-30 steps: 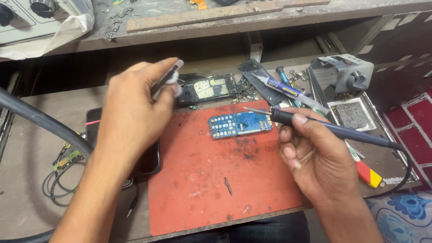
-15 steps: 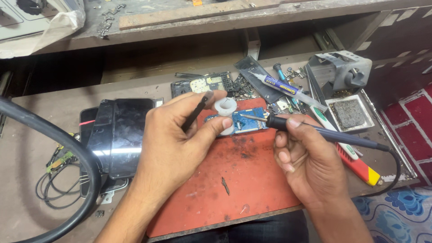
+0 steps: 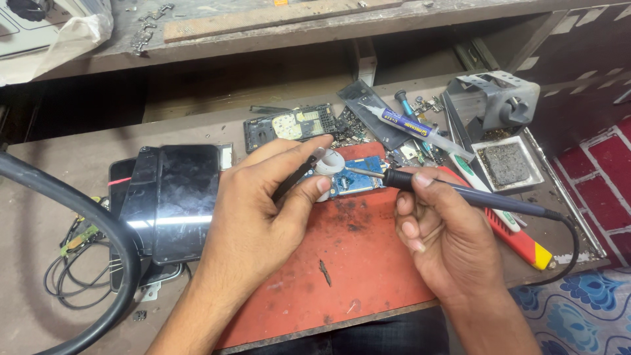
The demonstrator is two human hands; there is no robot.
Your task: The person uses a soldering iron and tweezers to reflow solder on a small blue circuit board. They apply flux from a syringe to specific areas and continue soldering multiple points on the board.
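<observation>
The right hand [image 3: 447,230] is closed around one dark soldering iron [image 3: 460,194], whose long axis runs left to right with the tip pointing left onto one small blue circuit board [image 3: 358,177] lying at the top edge of the red mat [image 3: 355,263]. The left hand [image 3: 263,210] pinches one thin black tool [image 3: 292,179] between thumb and fingers, just beside a small white roll [image 3: 328,161] at the board's left end

A worn grey-brown surface [image 3: 52,171] carries a red mat [image 3: 355,263]. Behind it a dusty wooden shelf [image 3: 276,26] overhangs a dark recess. Blue-flowered cloth [image 3: 578,309] and red tiles [image 3: 601,171] show at right.
</observation>
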